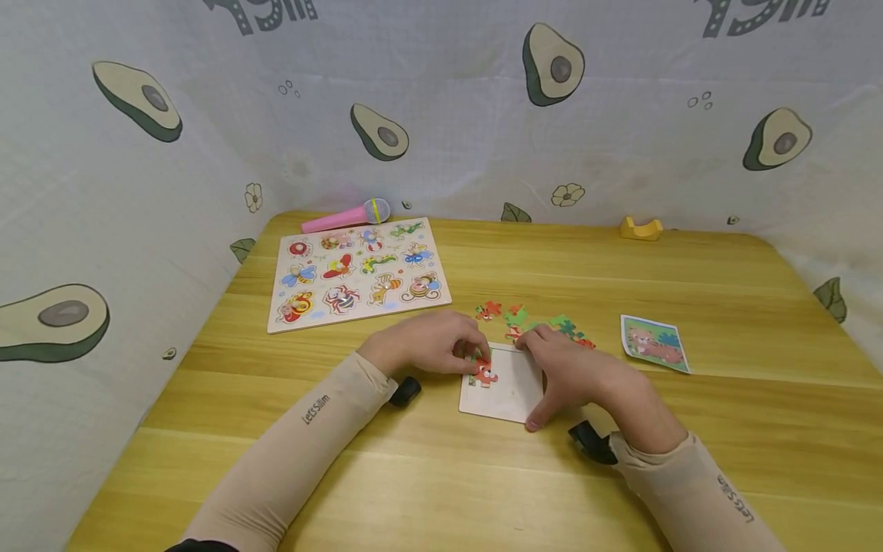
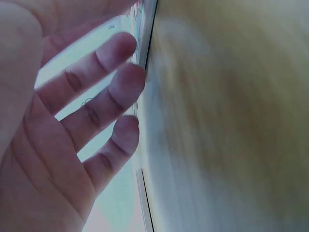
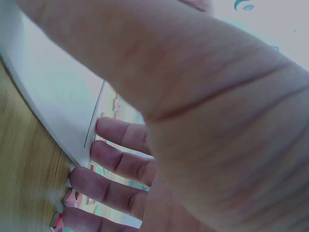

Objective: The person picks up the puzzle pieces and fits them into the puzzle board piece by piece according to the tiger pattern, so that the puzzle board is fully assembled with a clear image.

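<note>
A square white board (image 1: 507, 387) lies on the table with a few joined red and green puzzle pieces (image 1: 485, 376) at its upper left. My left hand (image 1: 441, 341) pinches a piece there between thumb and index finger; the fingertips partly cover it. In the left wrist view the other fingers of this hand (image 2: 96, 101) are loosely bent, and the pinch is out of sight. My right hand (image 1: 572, 372) grips the board's right side, thumb at the near edge, fingers at the far edge. The right wrist view shows its fingers (image 3: 116, 164) against the board edge (image 3: 63, 82).
Loose puzzle pieces (image 1: 562, 324) lie just behind the board. A picture card (image 1: 654, 343) is to the right. At the back left are an insect peg puzzle (image 1: 359, 274) and a pink microphone (image 1: 338, 219); a yellow holder (image 1: 641, 229) stands at the back right.
</note>
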Demonstrator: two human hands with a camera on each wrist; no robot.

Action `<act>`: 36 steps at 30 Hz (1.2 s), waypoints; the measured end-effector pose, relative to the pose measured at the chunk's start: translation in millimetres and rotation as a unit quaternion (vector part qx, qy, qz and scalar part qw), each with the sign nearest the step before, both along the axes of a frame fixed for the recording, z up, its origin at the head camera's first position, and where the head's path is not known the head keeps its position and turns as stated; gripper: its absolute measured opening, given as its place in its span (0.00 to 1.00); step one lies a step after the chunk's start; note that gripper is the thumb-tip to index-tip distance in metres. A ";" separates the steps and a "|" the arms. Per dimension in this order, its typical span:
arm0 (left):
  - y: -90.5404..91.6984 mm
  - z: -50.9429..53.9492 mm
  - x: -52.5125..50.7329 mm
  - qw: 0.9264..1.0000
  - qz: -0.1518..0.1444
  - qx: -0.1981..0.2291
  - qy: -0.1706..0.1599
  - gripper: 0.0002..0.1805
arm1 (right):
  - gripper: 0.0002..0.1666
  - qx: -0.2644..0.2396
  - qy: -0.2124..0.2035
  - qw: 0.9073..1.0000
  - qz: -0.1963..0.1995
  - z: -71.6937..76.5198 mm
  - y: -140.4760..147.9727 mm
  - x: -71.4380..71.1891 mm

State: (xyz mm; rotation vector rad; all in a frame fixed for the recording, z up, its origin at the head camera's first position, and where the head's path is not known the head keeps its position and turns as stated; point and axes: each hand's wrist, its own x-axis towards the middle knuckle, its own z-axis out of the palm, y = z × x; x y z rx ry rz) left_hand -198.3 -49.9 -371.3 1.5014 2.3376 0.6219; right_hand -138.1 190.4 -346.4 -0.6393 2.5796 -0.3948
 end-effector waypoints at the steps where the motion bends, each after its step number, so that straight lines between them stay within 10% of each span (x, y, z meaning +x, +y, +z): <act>1: 0.4 -0.1 0.3 1.000 -0.005 0.001 -0.003 0.08 | 0.66 0.000 0.000 1.000 0.001 -0.1 0.0 0.2; 36: -0.3 -2.9 0.3 0.997 0.075 -0.028 -0.020 0.18 | 0.65 -0.008 0.003 1.000 0.006 0.0 -0.3 2.0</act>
